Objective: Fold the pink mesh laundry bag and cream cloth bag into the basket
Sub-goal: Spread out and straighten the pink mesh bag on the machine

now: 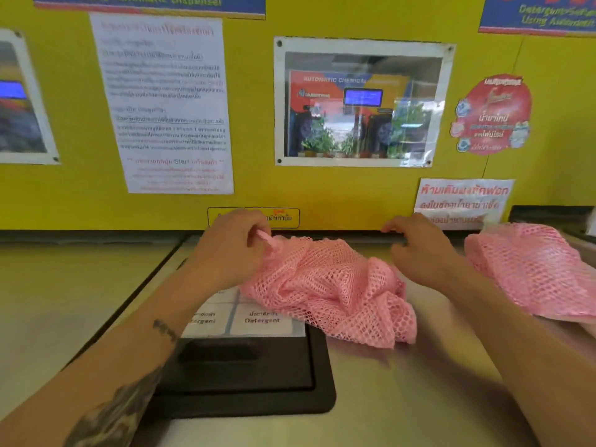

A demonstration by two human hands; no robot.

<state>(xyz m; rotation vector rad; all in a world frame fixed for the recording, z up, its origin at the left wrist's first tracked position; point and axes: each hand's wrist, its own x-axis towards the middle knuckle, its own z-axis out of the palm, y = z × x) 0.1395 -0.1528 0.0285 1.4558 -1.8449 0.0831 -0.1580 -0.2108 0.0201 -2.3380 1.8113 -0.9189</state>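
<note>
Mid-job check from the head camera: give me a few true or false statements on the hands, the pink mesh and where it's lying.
1. The left hand pinches an edge of the crumpled pink mesh bag. True.
2. That mesh lies in a basket. False: it lies on the machine top; no basket in view.
3. The right hand holds the mesh up. False: it rests palm-down behind it.
4. More pink mesh lies further right. True.

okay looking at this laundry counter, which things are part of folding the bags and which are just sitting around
Part of the job:
- crumpled pink mesh bag, its edge pinched by the left hand
- right hand resting at its far side
- second pink mesh piece on the right

Just there:
- black detergent lid with labels
- wall notices

No basket or cream bag in view.
</note>
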